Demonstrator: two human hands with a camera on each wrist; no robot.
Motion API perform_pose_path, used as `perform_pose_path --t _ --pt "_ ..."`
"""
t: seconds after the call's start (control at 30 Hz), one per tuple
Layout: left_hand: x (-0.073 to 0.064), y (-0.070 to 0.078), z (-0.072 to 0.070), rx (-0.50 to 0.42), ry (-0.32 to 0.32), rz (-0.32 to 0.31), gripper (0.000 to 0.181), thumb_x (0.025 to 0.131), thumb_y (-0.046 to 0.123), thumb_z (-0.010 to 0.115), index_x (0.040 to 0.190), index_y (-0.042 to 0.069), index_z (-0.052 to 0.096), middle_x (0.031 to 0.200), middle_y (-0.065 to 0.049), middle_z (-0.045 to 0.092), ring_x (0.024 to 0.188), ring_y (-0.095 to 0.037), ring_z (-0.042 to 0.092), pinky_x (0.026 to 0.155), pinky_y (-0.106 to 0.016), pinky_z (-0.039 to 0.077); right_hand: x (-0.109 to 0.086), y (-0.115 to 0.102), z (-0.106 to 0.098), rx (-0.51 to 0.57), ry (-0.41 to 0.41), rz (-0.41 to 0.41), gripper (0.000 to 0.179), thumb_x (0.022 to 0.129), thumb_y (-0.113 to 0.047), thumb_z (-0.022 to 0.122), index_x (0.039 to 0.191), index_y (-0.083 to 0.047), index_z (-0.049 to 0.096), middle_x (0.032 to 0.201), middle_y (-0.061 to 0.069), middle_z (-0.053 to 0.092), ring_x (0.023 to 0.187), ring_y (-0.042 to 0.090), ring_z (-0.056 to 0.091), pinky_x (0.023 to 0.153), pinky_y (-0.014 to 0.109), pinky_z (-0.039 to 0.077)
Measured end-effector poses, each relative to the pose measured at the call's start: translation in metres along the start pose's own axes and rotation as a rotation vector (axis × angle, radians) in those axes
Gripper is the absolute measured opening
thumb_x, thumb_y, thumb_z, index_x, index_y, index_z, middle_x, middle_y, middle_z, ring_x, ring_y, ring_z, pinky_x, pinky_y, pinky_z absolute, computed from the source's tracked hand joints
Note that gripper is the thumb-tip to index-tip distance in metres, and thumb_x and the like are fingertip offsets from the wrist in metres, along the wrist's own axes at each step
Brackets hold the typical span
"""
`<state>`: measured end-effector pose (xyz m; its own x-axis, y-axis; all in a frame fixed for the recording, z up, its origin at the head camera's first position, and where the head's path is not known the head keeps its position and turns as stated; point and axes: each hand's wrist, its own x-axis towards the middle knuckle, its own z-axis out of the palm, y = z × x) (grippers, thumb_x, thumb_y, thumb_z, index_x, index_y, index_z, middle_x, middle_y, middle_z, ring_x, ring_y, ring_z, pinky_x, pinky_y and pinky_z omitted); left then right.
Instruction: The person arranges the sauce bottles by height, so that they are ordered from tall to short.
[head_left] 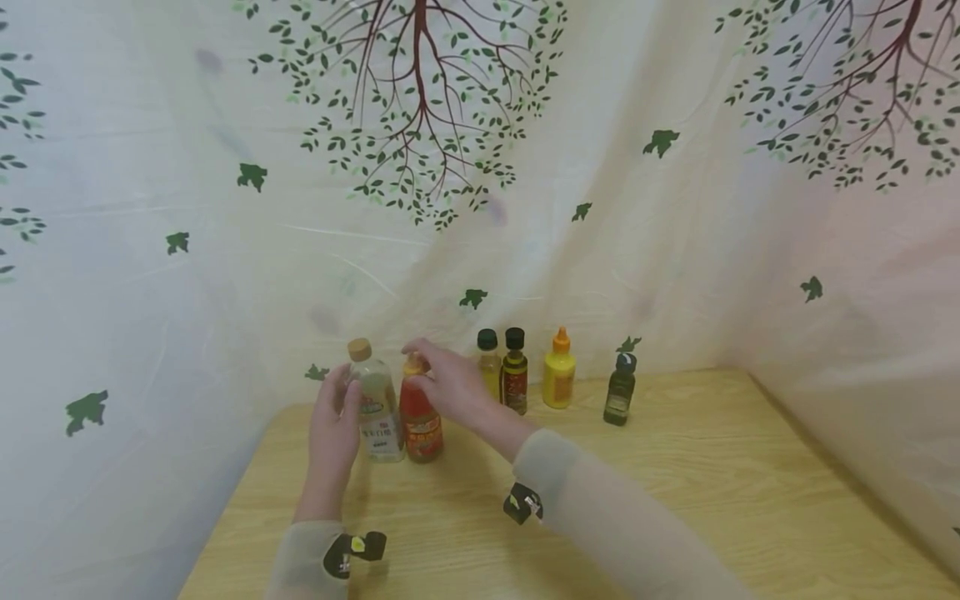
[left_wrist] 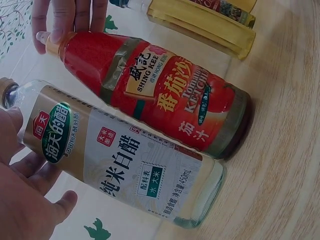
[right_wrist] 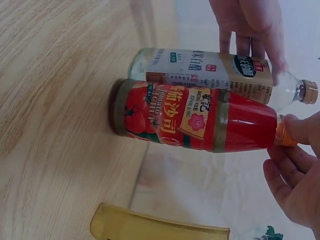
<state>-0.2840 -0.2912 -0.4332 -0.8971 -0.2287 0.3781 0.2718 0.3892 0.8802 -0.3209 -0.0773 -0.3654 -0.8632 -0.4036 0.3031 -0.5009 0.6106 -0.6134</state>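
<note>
A clear glass bottle of white rice vinegar (left_wrist: 125, 160) with a tan cap stands upright on the table. My left hand (head_left: 335, 417) holds it loosely around the upper part, thumb near the shoulder and fingers partly hidden behind the glass. Right beside it, a red ketchup bottle (right_wrist: 195, 117) stands upright, seemingly touching the vinegar. At its top, my right hand (head_left: 453, 379) pinches the orange cap between thumb and fingers. The ketchup label faces the wrist cameras.
Behind my right hand stand a pale yellow oil bottle (head_left: 489, 364) and a dark-capped bottle (head_left: 515, 379). Farther right are a yellow squeeze bottle (head_left: 559, 375) and a small dark green bottle (head_left: 619, 393). A leaf-patterned curtain (head_left: 600, 250) hangs behind the wooden table (head_left: 675, 467).
</note>
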Motion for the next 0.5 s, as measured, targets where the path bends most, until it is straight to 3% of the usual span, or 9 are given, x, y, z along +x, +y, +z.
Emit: perform_pose_path --t 0.5 --pt "0.0005 0.0023 -0.0011 0.001 -0.006 -0.011 0.055 0.12 0.041 0.047 0.168 0.016 0.041 0.165 -0.021 0.05 0.154 -0.043 0.046 0.13 -0.068 0.029 0.0039 -0.0003 0.0062 -0.038 -0.011 -0.018 0.049 0.111 -0.027 0.07 0.158 -0.028 0.056 0.146 0.004 0.071 0.128 0.024 0.07 0.101 0.041 0.063"
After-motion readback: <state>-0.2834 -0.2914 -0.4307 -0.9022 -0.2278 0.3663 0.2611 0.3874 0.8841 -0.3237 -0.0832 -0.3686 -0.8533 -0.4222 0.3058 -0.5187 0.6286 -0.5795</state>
